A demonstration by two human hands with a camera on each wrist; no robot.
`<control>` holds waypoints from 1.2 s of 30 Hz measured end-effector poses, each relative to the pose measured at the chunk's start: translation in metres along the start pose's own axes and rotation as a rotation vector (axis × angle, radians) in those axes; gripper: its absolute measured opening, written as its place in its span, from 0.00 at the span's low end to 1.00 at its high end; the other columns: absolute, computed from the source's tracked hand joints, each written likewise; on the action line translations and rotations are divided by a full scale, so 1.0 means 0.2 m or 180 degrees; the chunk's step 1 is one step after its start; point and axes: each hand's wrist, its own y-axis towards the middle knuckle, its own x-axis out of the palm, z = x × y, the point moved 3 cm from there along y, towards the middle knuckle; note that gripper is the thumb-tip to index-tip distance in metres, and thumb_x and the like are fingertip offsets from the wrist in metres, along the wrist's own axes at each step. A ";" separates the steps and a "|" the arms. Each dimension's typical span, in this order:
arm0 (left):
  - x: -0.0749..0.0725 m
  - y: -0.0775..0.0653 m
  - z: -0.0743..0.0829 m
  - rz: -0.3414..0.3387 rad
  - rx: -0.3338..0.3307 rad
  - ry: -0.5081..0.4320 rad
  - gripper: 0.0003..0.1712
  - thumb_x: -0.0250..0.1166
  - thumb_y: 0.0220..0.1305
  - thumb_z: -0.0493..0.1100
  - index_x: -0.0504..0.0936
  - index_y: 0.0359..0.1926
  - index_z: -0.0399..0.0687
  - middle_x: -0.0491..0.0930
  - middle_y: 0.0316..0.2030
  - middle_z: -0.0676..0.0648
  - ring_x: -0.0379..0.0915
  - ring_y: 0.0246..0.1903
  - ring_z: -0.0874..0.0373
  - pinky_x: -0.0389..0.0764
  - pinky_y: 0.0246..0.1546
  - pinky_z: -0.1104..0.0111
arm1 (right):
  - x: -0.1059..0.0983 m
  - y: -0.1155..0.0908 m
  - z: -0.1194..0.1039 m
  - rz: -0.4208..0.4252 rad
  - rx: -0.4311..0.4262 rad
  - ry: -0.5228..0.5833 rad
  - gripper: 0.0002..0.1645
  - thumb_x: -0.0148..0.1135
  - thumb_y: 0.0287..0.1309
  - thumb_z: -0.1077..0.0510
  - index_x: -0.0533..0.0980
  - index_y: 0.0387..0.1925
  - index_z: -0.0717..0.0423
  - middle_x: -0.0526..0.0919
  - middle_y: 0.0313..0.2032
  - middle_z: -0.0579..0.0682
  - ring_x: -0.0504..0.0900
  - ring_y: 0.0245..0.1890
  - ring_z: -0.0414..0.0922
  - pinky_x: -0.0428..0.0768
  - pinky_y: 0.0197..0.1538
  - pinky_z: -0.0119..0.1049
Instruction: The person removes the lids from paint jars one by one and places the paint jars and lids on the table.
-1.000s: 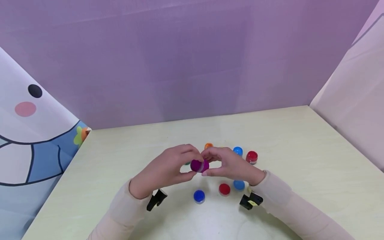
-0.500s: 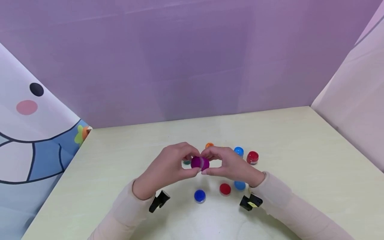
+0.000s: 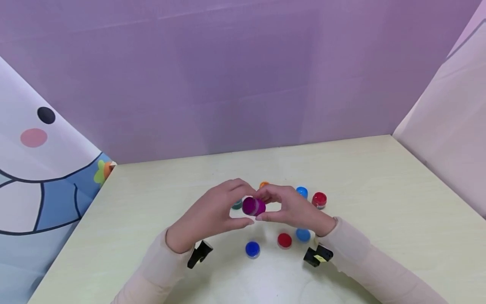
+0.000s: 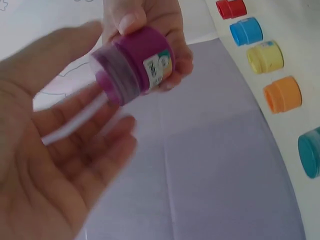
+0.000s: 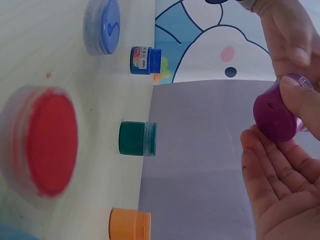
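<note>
My right hand grips a magenta paint jar, thumb on one side and fingers on the other, held up over the table. A translucent ridged lid is on the jar's end that points to my left hand. Around that lid my left hand's thumb and fingers spread wide, apart from it in the left wrist view and blurred. Behind the hands stand a teal jar and an orange jar. The jar's flat purple base faces the camera in the right wrist view.
A yellow jar, a light blue jar and a red jar stand at the back right. Nearer lie clear-rimmed discs: dark blue, red and light blue. A purple backdrop closes off the far side.
My left hand's fingers and thumb, earlier at the lid end of the jar, have spread away from it. The jar has turned slightly within the right hand, which stays in place.
</note>
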 end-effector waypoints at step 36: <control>0.01 -0.01 0.01 0.0304 -0.0191 0.0031 0.13 0.66 0.48 0.43 0.78 0.37 0.48 0.75 0.31 0.57 0.69 0.27 0.68 0.74 0.29 0.77 | 0.01 0.00 0.01 -0.0049 0.0100 0.0020 0.23 0.67 0.48 0.52 0.72 0.47 0.45 0.77 0.41 0.38 0.76 0.42 0.38 0.73 0.49 0.49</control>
